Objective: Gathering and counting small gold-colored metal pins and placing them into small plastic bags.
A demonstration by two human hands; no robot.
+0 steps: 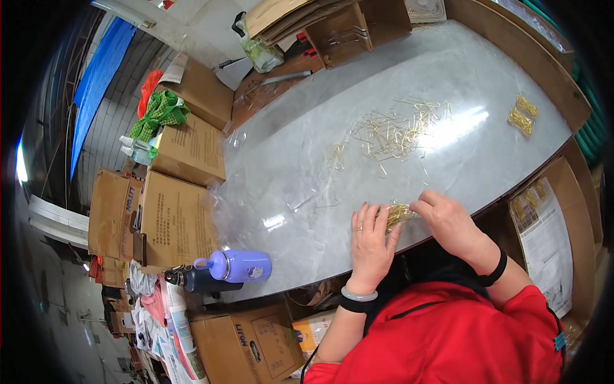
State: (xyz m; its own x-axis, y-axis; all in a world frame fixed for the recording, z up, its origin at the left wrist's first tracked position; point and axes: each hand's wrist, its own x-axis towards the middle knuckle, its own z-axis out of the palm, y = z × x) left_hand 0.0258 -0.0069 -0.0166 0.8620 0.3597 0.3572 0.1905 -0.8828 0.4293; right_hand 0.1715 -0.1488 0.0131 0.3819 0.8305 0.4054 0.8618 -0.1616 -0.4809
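Note:
My left hand [371, 238] and my right hand [448, 221] meet at the near edge of a grey marble table [307, 147], both closed around a small bundle of thin gold wire pieces [398, 214]. My left wrist carries a pale bangle and a black band, and a black band is on my right wrist. Farther out on the table lies a loose scatter of the same gold wire pieces [390, 134]. Two small packed gold bundles [523, 115] lie near the table's far right edge.
Clear plastic bags [249, 192] lie on the table's left part. A purple bottle [238, 265] and a black one [192, 279] lie at its left corner. Brown cardboard boxes [179, 217] stand to the left, with more below. A wooden box [348, 32] sits at the far end.

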